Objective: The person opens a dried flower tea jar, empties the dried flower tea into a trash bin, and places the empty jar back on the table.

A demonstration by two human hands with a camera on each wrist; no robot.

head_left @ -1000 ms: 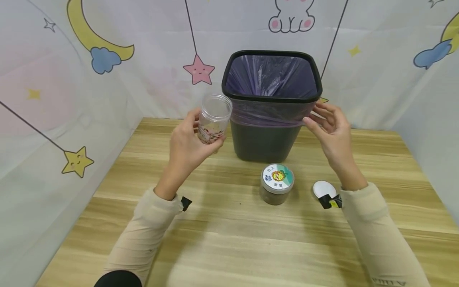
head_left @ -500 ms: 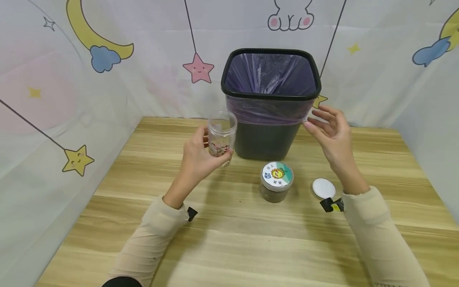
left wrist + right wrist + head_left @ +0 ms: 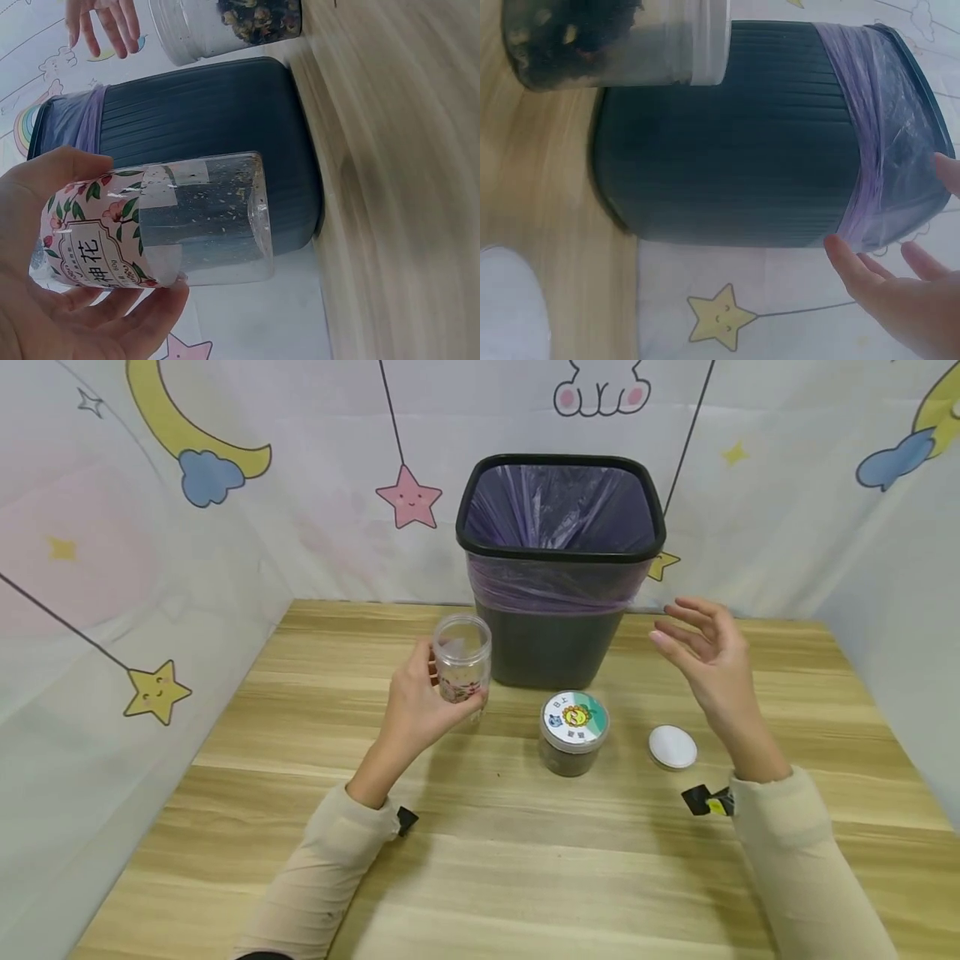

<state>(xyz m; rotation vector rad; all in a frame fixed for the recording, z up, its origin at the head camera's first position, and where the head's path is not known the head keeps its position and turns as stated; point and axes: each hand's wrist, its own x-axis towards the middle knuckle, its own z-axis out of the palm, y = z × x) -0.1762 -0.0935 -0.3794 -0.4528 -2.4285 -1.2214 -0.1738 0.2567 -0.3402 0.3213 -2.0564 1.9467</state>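
Note:
My left hand (image 3: 420, 703) grips a clear, lidless plastic jar (image 3: 462, 668), upright just left of the bin's front. Its pink floral label (image 3: 97, 225) and a few specks inside show in the left wrist view, where its base hangs short of the table. My right hand (image 3: 708, 664) is raised with fingers spread, holding nothing, right of the dark trash bin (image 3: 543, 647). A purple bag (image 3: 555, 585) lines that bin. In front of it stands a lidded jar (image 3: 573, 733) with a sun-flower picture on top; dried flower buds (image 3: 259, 19) fill part of it.
A round white lid (image 3: 672, 747) lies on the wood-grain table (image 3: 525, 877), right of the lidded jar. Behind the table hangs a cloth backdrop (image 3: 330, 527) printed with stars and moons, also covering the sides.
My left hand has lowered the clear jar toward the table and brought it slightly right. The right hand has drawn away from the bin's side. The head view has shifted slightly.

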